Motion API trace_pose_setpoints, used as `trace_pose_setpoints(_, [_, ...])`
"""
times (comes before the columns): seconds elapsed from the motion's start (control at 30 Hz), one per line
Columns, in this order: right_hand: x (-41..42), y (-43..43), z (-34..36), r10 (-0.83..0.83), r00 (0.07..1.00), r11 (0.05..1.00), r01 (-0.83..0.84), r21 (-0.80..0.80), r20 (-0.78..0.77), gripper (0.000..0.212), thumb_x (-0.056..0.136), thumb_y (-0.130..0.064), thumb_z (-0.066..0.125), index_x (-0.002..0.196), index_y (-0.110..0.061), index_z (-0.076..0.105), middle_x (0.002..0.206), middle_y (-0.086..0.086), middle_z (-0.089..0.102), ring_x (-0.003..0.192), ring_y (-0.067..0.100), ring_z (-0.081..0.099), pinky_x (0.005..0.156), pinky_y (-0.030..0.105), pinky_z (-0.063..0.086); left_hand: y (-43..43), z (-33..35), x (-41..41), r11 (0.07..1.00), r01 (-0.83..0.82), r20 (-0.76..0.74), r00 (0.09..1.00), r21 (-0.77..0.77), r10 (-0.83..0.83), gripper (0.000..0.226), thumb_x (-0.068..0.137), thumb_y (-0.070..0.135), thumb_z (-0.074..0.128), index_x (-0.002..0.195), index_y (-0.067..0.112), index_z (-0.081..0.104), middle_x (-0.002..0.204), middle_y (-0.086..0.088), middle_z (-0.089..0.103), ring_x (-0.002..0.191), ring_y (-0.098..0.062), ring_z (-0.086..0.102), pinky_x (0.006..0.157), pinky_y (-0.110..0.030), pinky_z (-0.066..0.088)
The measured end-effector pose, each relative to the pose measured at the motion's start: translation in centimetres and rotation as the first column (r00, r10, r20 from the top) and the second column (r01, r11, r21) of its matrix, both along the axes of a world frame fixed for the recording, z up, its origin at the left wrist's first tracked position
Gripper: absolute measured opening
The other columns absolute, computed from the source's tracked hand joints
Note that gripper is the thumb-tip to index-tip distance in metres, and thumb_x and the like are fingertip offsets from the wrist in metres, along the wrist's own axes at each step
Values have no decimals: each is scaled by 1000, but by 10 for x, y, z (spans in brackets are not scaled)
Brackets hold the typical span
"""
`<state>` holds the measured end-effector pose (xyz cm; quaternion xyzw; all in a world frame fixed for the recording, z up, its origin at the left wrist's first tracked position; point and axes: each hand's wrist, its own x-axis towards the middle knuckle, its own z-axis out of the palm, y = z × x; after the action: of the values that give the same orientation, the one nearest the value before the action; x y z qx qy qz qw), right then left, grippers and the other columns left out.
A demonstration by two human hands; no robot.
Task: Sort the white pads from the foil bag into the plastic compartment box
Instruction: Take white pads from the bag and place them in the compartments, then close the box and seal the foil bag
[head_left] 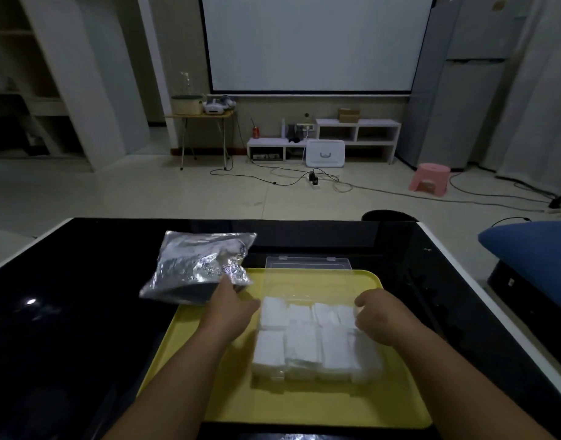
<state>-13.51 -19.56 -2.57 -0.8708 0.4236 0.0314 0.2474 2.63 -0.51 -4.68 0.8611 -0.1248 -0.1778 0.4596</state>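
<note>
Shows pads (301,344) filling box (369,371) on tray (209,360), tabletop (66,312).
Pinches bag (193,268) corner with left hand (231,309), at tray's far-left edge; curls right hand (379,315) against box's right wall, grip impossible to tell.

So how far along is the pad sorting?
Mostly done: every visible compartment of the box holds white pads. The left hand holds the foil bag; the right hand touches the box's right side. Left: any pads in the bag, unseen, and the open lid.
</note>
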Motion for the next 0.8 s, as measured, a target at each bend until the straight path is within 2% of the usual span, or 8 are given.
trace_pose_setpoints(0.07, [0,1,0,13,1000,1000,-13,-11,3,35,88,-2,50,121,-6,63,116,12,63,104,27,62,91,36,54,-1,-2,0,1000,-20,-44,999,-17,19,78,88,21,68,153,20,24,136,-10,48,112,-35,56,95,-51,51])
trace_pose_setpoints(0.13, [-1,1,-1,20,1000,1000,-20,-10,14,39,89,-3,52,126,-10,60,120,9,62,106,26,61,91,34,54,-1,-2,0,1000,-13,-28,1000,-14,13,70,89,22,67,149,16,30,122,-7,49,105,-33,56,94,-51,51])
trace_pose_setpoints(0.27, [0,-2,-4,-5,995,1000,3,27,98,44,89,-12,55,133,-18,51,124,6,59,99,22,60,83,34,54,4,-2,-1,993,13,76,997,113,-22,69,87,32,62,148,28,29,129,-8,56,95,-33,63,77,-40,55])
trace_pose_setpoints(0.37, [1,-6,-6,-74,972,995,56,84,222,48,93,-30,56,138,-19,42,128,10,57,99,26,62,84,37,53,3,-5,1,992,24,152,987,127,-43,45,91,30,56,134,31,47,123,-3,61,79,-25,64,63,-33,51])
trace_pose_setpoints(0.5, [4,-7,-13,-127,948,970,57,238,290,53,101,-34,45,149,-17,32,148,13,43,125,33,50,98,38,44,-5,-14,0,996,88,81,993,-5,-88,37,97,19,50,133,28,53,135,-5,56,90,-19,64,81,-37,55])
trace_pose_setpoints(0.57, [5,-8,-18,-137,949,960,57,273,284,48,103,-32,43,147,-14,38,147,12,43,129,33,47,103,40,43,-7,-19,-3,992,118,24,993,-41,-117,41,99,14,49,139,21,50,141,-5,54,109,-21,60,94,-37,50])
trace_pose_setpoints(0.63, [5,-8,-22,-158,940,962,77,263,302,41,103,-28,42,140,-12,50,138,11,52,122,30,51,102,41,44,-8,-22,-3,991,133,17,991,-29,-132,39,100,13,47,138,18,52,139,-6,56,118,-23,55,97,-35,46])
trace_pose_setpoints(0.8, [5,-15,-30,-261,886,953,172,249,383,25,99,-15,49,113,-15,70,112,2,63,97,21,57,84,33,48,-11,-22,-1,991,80,-35,996,-105,-84,35,100,11,46,135,15,54,119,-3,63,95,-15,59,71,-27,47])
